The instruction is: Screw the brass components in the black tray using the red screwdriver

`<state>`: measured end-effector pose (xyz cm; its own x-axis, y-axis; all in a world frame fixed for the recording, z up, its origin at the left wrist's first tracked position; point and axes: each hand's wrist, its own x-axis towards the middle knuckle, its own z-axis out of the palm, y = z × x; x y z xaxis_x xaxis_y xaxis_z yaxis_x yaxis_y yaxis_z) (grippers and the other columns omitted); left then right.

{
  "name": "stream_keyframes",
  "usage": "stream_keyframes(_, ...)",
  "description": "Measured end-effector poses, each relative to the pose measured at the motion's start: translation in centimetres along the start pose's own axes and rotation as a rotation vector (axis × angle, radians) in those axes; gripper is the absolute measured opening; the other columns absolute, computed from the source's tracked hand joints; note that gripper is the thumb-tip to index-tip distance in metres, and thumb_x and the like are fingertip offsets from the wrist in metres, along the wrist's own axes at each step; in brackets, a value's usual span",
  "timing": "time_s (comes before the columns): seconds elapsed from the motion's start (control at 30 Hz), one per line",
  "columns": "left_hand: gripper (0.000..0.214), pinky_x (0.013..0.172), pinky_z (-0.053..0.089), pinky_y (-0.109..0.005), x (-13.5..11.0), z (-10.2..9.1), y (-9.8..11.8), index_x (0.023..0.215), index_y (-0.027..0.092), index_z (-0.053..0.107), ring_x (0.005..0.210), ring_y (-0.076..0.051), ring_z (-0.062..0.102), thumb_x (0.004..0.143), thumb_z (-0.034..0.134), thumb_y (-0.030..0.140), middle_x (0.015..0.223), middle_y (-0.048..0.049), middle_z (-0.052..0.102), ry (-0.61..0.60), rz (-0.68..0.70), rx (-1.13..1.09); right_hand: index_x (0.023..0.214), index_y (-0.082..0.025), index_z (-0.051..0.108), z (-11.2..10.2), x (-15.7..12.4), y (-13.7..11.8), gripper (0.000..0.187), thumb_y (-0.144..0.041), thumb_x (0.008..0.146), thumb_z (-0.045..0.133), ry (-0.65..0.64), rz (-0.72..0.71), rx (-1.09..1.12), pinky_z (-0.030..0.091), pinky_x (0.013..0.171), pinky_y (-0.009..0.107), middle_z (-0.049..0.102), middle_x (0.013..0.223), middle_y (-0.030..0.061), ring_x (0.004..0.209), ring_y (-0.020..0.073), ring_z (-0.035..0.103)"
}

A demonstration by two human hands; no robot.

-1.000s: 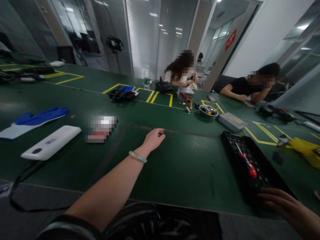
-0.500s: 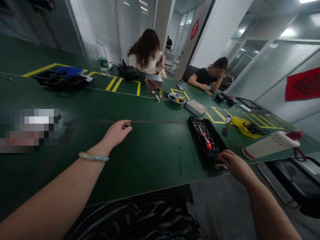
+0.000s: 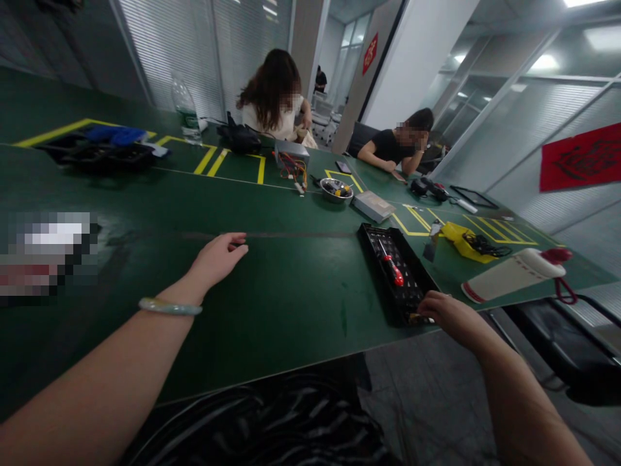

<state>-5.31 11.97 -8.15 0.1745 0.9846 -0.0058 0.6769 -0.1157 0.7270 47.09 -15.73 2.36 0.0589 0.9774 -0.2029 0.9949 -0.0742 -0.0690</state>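
Note:
My left hand [image 3: 220, 260] rests on the green table [image 3: 291, 291], fingers loosely bent and slightly apart, holding nothing. A pale bangle [image 3: 169, 307] circles that wrist. To the right, a long black tray [image 3: 422, 264] lies at a slant near the table's front edge, with small pieces in it. Inside it is a screwdriver [image 3: 395, 272] with a red handle. My right hand [image 3: 444, 312] is at the tray's near end, its fingers curled together over small pieces there; what they grip is too small to make out.
A white bottle [image 3: 514, 275] lies tilted right of the tray, by a yellow bag [image 3: 466, 243] with black cables. Beyond are a grey metal box [image 3: 373, 207], a steel bowl [image 3: 336, 189] and a power supply [image 3: 292, 154]. Two people sit across the table.
The view has shifted slightly, so things appear a little further left. My right fingers have moved slightly at the tray's near end. My left hand stays on the table.

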Motion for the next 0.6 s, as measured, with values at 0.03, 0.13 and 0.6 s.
stream_keyframes(0.03, 0.053, 0.091, 0.055, -0.040, 0.0, 0.0, 0.0, 0.142, 0.026, 0.059, 0.113, -0.027, 0.066, 0.093, 0.059, 0.048, 0.136, -0.0084, 0.066, -0.002, 0.000, -0.001, 0.093, -0.026, 0.074, -0.2, -0.2, 0.0, 0.029, -0.040, 0.097, 0.049, 0.019, 0.002, -0.011, 0.051, 0.086, 0.032, 0.068, 0.105, 0.0048, 0.092, 0.0186, 0.067)
stream_keyframes(0.13, 0.053, 0.093, 0.055, -0.041, 0.0, 0.0, 0.2, 0.142, 0.026, 0.058, 0.115, -0.028, 0.066, 0.094, 0.058, 0.047, 0.137, -0.0089, 0.065, -0.005, -0.005, -0.004, 0.096, -0.025, 0.072, -0.9, -0.5, 0.0, 0.026, -0.038, 0.097, 0.049, 0.096, 0.030, -0.048, 0.050, 0.085, 0.034, 0.068, 0.107, 0.0054, 0.091, 0.0192, 0.066)
stream_keyframes(0.6, 0.050, 0.095, 0.054, -0.041, -0.7, -0.4, 1.3, 0.142, 0.025, 0.059, 0.118, -0.028, 0.064, 0.095, 0.059, 0.042, 0.139, -0.0090, 0.065, -0.004, -0.023, -0.015, 0.129, -0.018, 0.060, 1.4, 4.6, 4.1, 0.041, -0.044, 0.098, 0.062, 0.327, 0.619, -0.006, 0.057, 0.098, 0.046, 0.063, 0.132, 0.0102, 0.115, 0.0226, 0.064)
